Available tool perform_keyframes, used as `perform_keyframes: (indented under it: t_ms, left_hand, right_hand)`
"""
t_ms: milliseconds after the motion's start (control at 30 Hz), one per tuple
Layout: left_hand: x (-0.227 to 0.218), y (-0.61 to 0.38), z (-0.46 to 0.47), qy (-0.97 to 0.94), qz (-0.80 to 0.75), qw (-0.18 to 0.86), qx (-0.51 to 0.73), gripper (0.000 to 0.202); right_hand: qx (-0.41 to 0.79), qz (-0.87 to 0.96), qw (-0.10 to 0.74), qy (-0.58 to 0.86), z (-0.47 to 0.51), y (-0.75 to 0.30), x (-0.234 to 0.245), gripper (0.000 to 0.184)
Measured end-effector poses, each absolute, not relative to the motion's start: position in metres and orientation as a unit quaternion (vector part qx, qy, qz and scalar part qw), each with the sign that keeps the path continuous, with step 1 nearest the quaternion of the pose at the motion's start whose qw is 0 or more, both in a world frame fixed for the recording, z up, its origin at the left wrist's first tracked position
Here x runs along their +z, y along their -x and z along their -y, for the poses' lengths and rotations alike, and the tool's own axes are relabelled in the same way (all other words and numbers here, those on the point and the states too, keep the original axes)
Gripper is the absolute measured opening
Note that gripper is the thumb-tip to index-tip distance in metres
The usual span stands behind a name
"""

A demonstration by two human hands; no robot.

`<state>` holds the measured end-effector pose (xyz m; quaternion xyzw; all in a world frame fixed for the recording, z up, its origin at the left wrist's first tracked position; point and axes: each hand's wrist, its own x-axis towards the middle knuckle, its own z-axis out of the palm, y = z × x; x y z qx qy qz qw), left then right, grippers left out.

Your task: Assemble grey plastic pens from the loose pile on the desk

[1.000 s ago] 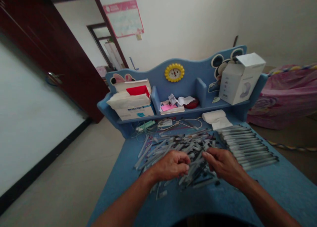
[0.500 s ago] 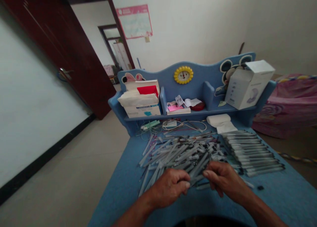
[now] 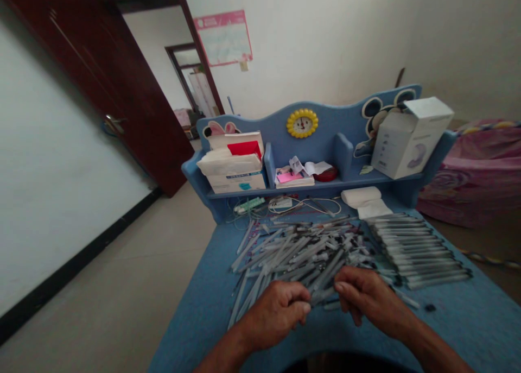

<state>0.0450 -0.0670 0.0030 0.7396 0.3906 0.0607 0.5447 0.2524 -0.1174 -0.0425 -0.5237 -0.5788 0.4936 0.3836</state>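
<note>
Over the front of a heap of loose pen parts (image 3: 301, 251), my left hand (image 3: 280, 310) is closed, thumb against the curled forefinger. A short stretch of a translucent grey pen (image 3: 322, 295) shows between it and my right hand (image 3: 364, 297), which is also closed in a pinch. Both sets of fingertips appear to grip this pen, one at each end; its ends are hidden by the fingers. The heap holds many clear barrels, with small dark and clear pieces among them. To the right, a row of pens with dark ends (image 3: 423, 251) lies side by side.
The blue desk (image 3: 468, 324) carries a shelf with a yellow flower clock (image 3: 302, 124), a box of papers (image 3: 238, 180) and a white carton (image 3: 407, 142). A white paper roll (image 3: 361, 197) and a cable (image 3: 329, 206) lie below. A small black piece (image 3: 430, 308) sits right of my right hand.
The view has shifted slightly. My hands keep nearly the same pose, with the pen still between them; the heap and the row look unchanged.
</note>
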Motion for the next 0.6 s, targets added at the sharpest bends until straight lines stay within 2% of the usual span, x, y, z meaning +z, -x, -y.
perform_keyframes:
  t_ms: [67,200,333,433,533,600]
  left_hand:
    - [0.0038,-0.0454,0.0667,-0.743,-0.393,0.539,0.062,0.015]
    - [0.0065,-0.0467,0.0666,-0.749,-0.396,0.527,0.063,0.015]
    - [0.0083,-0.0476,0.0674,-0.76,-0.394,0.513,0.06,0.014]
    - [0.0096,-0.0485,0.068,-0.77,-0.392,0.499,0.064,0.015]
    - [0.0112,-0.0493,0.068,-0.773,-0.395,0.492,0.065,0.014]
    - [0.0118,-0.0494,0.0677,-0.774,-0.395,0.492,0.061,0.014]
  right_hand:
    - [0.494,0.577,0.39,0.521,0.1169,-0.2529,-0.0419,0.031]
    - [0.459,0.584,0.369,0.558,0.1154,-0.253,-0.0419,0.045]
    - [0.514,0.558,0.4,0.515,0.1158,-0.2528,-0.0417,0.028]
    - [0.502,0.558,0.394,0.53,0.1162,-0.2523,-0.0412,0.029]
    - [0.477,0.574,0.371,0.553,0.1163,-0.252,-0.0413,0.041]
    - [0.507,0.564,0.383,0.528,0.1162,-0.2524,-0.0419,0.036]
